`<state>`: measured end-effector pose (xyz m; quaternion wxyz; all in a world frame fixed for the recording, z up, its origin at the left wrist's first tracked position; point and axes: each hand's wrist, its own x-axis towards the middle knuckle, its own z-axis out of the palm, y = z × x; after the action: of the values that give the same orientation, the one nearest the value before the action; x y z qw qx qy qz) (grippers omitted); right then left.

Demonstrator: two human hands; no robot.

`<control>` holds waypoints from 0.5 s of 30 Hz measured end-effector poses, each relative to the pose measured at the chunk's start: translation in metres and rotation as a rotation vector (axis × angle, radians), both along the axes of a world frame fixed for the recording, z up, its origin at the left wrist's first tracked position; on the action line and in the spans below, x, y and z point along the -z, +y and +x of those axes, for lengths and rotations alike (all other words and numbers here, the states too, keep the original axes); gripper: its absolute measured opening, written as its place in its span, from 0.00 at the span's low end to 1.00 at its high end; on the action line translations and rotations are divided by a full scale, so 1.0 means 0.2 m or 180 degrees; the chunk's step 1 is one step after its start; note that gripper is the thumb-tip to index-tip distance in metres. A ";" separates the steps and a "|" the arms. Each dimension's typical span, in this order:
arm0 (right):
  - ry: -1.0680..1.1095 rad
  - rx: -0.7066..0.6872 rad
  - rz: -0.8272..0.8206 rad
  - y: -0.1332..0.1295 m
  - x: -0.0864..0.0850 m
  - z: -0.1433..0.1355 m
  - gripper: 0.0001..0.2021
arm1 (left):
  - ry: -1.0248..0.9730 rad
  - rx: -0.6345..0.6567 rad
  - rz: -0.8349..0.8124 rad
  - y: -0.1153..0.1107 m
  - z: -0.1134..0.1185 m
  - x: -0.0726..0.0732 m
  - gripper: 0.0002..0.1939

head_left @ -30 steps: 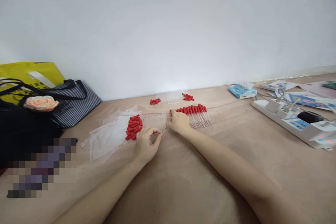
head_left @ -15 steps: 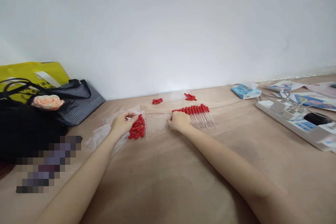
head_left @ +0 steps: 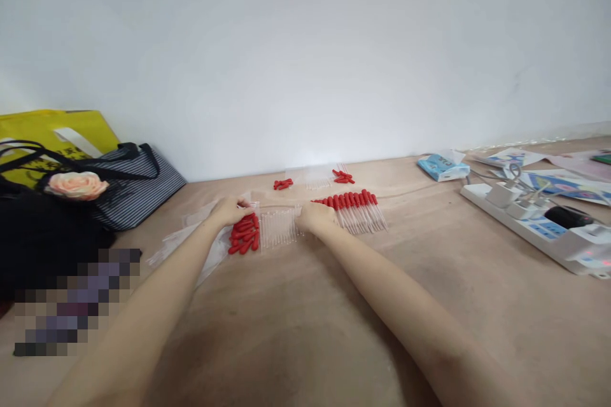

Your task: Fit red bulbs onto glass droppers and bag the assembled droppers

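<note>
My left hand (head_left: 229,211) is closed in a pinch at the upper edge of a pile of red rubber bulbs (head_left: 244,238). Whatever its fingertips hold is too small to make out. My right hand (head_left: 316,217) is curled closed between a row of thin clear tubes (head_left: 277,229) and a row of droppers (head_left: 360,208). Its fingers are turned away, so their contents are hidden. The droppers lie side by side, red bulbs at the far end and clear tubes pointing toward me. Clear plastic bags (head_left: 181,238) lie under and beside my left wrist.
Two small clusters of red bulbs (head_left: 283,184) flank a clear bag (head_left: 310,177) near the wall. At right are a blue tissue pack (head_left: 442,167), a white power strip (head_left: 501,206) with plugs, and papers (head_left: 568,184). Bags, including a striped one (head_left: 143,194), stand at left.
My left hand has lifted slightly away from the middle of the red bulbs toward their far edge. My right hand remains beside the clear tubes. The whole view has shifted a little.
</note>
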<state>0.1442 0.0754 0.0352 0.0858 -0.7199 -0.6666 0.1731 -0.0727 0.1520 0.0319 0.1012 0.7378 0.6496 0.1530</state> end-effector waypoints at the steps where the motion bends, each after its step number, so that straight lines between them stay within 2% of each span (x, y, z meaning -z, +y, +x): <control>1: 0.0010 -0.0009 0.0009 0.00 0.00 0.00 0.12 | 0.0005 -0.0038 0.0058 0.00 0.01 0.00 0.09; 6: 0.0083 -0.0113 0.0193 -0.06 -0.03 0.03 0.12 | -0.0046 -0.0126 0.0650 -0.07 0.06 -0.02 0.10; 10: 0.0229 -0.0302 0.0471 -0.15 -0.04 0.11 0.12 | -0.0203 -0.0160 0.1279 -0.19 0.12 -0.06 0.13; 13: 0.0391 -0.0465 0.0653 -0.24 -0.01 0.23 0.11 | -0.0597 0.0172 0.1588 -0.34 0.19 -0.05 0.11; 15: 0.0772 -0.0854 0.0897 -0.30 0.03 0.32 0.08 | -0.0698 0.0533 0.1468 -0.45 0.24 -0.01 0.10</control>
<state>0.2080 0.0155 0.0288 0.2412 -0.5797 -0.7587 0.1734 -0.0245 0.0615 0.0340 0.0126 0.7716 0.5194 0.3671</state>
